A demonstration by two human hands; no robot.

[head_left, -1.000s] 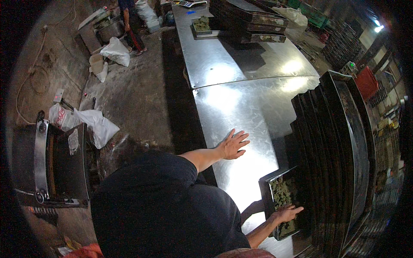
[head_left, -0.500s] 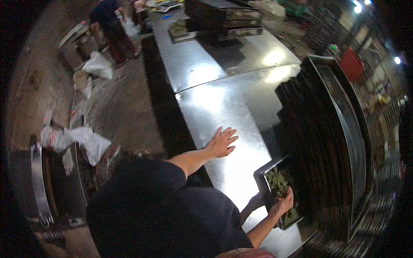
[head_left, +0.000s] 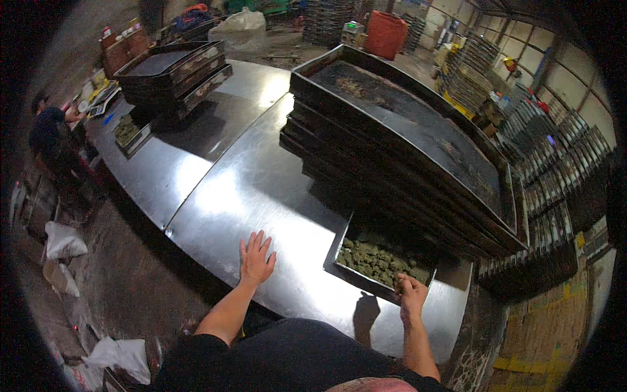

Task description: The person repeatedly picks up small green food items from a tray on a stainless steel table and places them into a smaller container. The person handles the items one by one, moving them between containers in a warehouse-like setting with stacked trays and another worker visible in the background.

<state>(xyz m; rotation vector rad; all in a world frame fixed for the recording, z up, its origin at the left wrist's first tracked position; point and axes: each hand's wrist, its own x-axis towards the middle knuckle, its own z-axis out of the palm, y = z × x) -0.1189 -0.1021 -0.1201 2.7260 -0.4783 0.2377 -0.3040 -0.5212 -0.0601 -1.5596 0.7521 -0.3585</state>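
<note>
The tray (head_left: 359, 278) of greenish lumps (head_left: 373, 259) sits on the shiny tabletop (head_left: 261, 189), its far side lost in the dark beside the tray stack (head_left: 398, 147). My hands are apart: the left hand (head_left: 257, 263) lies flat, fingers spread; the right hand (head_left: 411, 295) curls over the near edge, and I can't tell if it pinches anything. The white sack (head_left: 121, 358) is too blurry for reading.
</note>
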